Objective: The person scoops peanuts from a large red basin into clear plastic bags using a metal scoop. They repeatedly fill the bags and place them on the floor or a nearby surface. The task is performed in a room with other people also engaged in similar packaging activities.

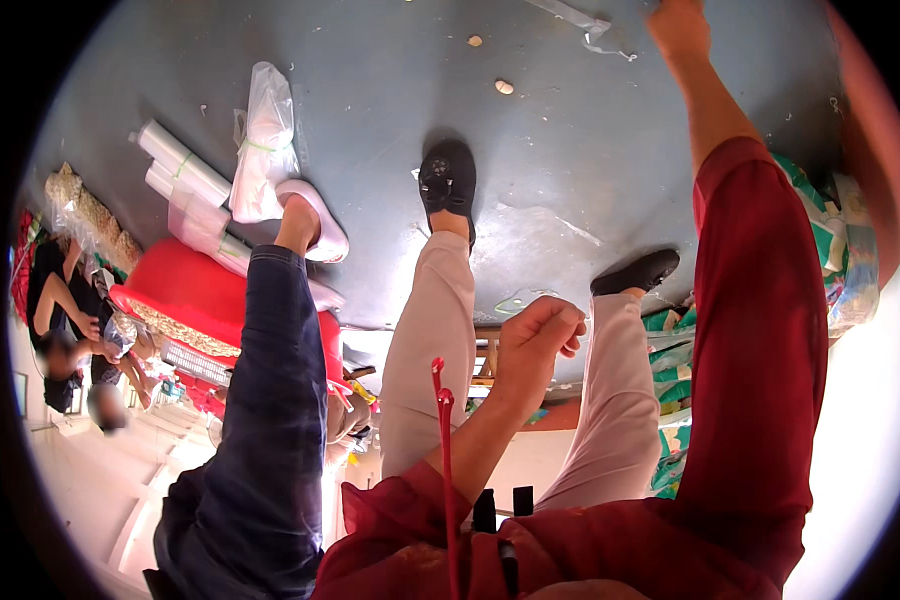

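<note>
My left hand (540, 335) is closed in front of my body, fingers curled in and the thumb near their tips. Whatever it may pinch is hidden. Before my left forearm stands a thin red cord (445, 430) with a small knotted loop at its end. My right arm reaches forward in a dark red sleeve. The right hand (682, 32) is at the top edge, above the grey floor (570, 140); its fingers are mostly cut off from view. A crumpled strip of clear plastic (595, 30) lies on the floor just left of it.
To my left stands a person's leg in dark trousers (275, 400) with a pink slipper (325, 225). Beyond are plastic-wrapped white rolls (185, 165) and a red tub (185, 285) of pale bits. Green-white packages (830, 235) sit right. My black shoes (447, 180) are on the floor.
</note>
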